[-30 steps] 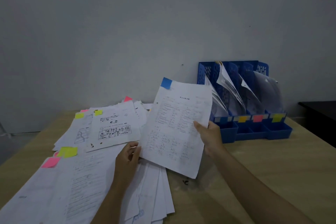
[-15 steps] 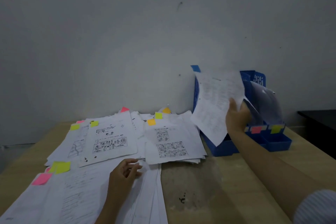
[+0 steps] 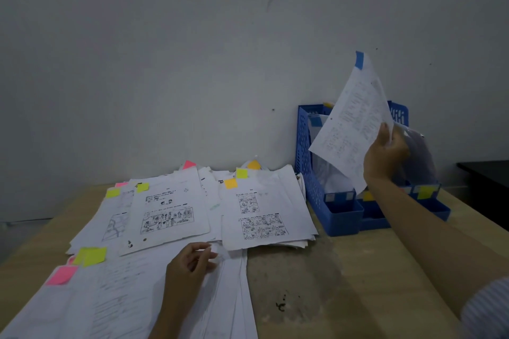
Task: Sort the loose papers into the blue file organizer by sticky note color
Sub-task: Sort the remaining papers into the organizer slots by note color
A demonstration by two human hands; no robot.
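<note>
over by the blue file organizer [image 3: 312, 162] my right hand [image 3: 385, 157] pinches a sheet [image 3: 355, 124] with a blue sticky note [image 3: 359, 59], held up above the slots. looks like the filing step: next i'd lower it into the leftmost slot, the one with the blue tab. left hand [image 3: 190, 264] rests loose on the loose papers [image 3: 170, 215], holding nothing.

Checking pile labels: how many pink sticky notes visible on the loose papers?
2, maybe more hidden. One pink sticky note sits at the pile's near-left corner; another pink note pokes out at the far edge by the wall. A faint pink sliver lies far left.
</note>
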